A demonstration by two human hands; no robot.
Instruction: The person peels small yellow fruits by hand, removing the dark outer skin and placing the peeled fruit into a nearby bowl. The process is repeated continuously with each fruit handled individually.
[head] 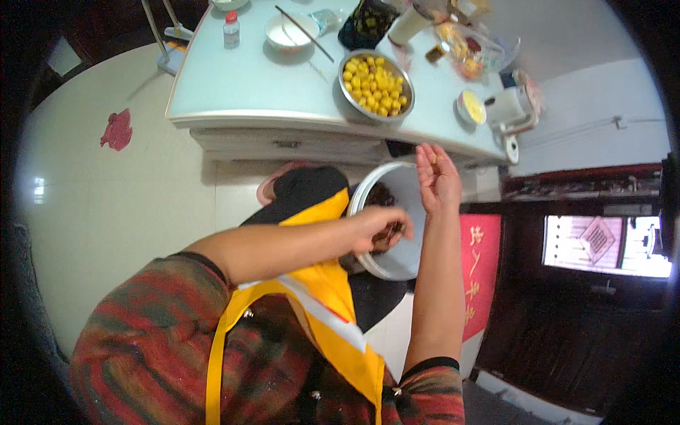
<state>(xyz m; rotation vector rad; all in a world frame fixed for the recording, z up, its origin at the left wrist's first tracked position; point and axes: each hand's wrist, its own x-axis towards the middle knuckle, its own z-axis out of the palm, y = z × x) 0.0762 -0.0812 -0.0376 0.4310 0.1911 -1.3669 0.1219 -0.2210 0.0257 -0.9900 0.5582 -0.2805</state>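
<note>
Over a white plastic bucket [406, 260] between my knees, my left hand [383, 228] is blurred, its fingers curled. Whether it grips anything is unclear. Dark brown matter [381, 196] lies inside the bucket. My right hand [439, 180] is raised above the bucket's right rim, palm up and slightly cupped. A small yellowish piece [434, 159] rests on its fingers. Beyond the hands, at the table's near edge, stands a metal bowl [345, 98] heaped with small, round yellow food pieces [374, 85].
The pale table [239, 85] holds a white bowl [273, 45] with a chopstick [313, 40] across it, a red-capped bottle [231, 33], a black plastic bag [366, 26], a small bowl of yellow food [472, 109] and an electric kettle [510, 106]. A red cloth [117, 130] lies on the floor.
</note>
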